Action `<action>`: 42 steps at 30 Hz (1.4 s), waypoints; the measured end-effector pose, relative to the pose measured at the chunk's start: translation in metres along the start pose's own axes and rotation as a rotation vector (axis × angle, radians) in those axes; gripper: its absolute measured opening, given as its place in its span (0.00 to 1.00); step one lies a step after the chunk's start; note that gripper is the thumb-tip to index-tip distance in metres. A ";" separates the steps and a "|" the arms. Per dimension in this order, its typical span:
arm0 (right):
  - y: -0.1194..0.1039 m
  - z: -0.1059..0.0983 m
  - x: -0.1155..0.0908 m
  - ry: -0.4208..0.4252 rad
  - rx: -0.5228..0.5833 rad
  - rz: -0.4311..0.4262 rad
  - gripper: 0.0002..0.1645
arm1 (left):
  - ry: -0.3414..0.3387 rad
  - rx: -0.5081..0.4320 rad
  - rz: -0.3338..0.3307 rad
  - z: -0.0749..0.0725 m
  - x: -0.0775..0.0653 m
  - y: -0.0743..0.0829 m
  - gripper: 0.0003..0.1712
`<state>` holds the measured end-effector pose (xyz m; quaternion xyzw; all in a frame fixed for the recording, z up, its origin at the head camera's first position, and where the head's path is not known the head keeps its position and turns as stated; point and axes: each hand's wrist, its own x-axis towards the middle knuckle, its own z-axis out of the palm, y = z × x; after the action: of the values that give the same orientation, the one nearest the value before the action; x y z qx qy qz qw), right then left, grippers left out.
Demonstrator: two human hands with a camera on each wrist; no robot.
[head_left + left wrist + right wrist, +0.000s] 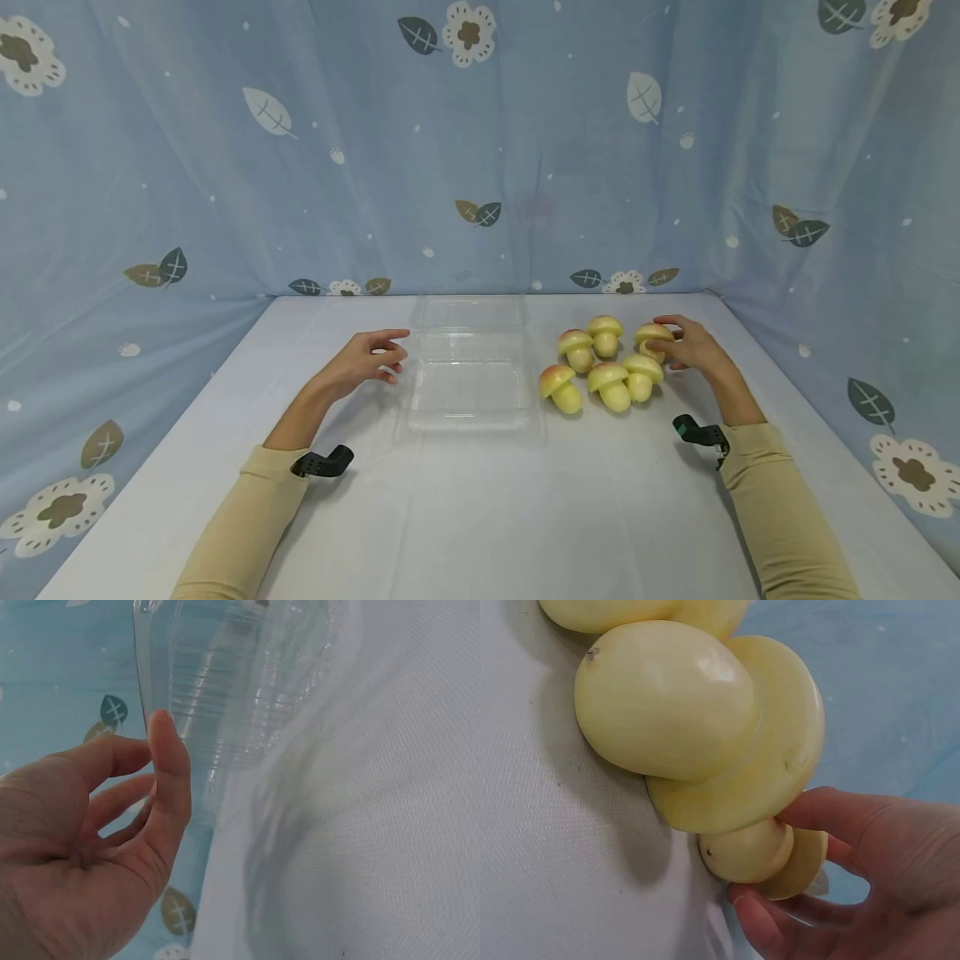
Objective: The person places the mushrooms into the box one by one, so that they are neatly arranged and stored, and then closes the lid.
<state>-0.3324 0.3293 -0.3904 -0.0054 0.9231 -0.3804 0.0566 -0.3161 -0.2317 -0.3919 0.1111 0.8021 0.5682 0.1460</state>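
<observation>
The fingers of my right hand (696,347) curl round one yellow mushroom (649,333), at two o'clock among the six. The other five mushrooms (609,387) sit near it. One clear box (471,390) is at nine o'clock from them. My left hand (363,360), loosely bent, holds nothing, beside the box's nine o'clock side.

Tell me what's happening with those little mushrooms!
Someone's right hand has its fingers around the mushroom farthest to the right. Five other yellow mushrooms lie close by on the white table. The left hand is at the left edge of a clear plastic box, but I can't tell if it's touching. The box is open, and no mushrooms are inside it.
</observation>
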 end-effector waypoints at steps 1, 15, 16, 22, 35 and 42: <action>0.000 0.000 0.000 -0.002 0.009 0.001 0.44 | 0.000 -0.008 -0.006 0.000 0.000 0.000 0.34; 0.002 -0.001 0.000 -0.002 0.053 0.041 0.44 | 0.008 -0.082 -0.026 0.003 0.002 0.001 0.35; 0.003 -0.001 0.001 0.000 0.056 0.041 0.43 | 0.012 -0.087 -0.027 0.004 0.002 0.001 0.35; 0.005 -0.001 0.000 -0.002 0.057 0.038 0.43 | 0.025 -0.105 -0.001 0.004 0.004 -0.003 0.34; 0.004 0.001 0.002 0.015 0.056 0.036 0.44 | 0.066 -0.096 0.020 0.009 0.001 -0.001 0.33; 0.002 0.002 -0.001 0.007 0.059 0.012 0.43 | 0.104 -0.105 0.041 0.014 0.005 -0.002 0.31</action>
<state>-0.3310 0.3295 -0.3935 0.0030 0.9116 -0.4073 0.0556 -0.3156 -0.2185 -0.3988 0.0901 0.7752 0.6176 0.0980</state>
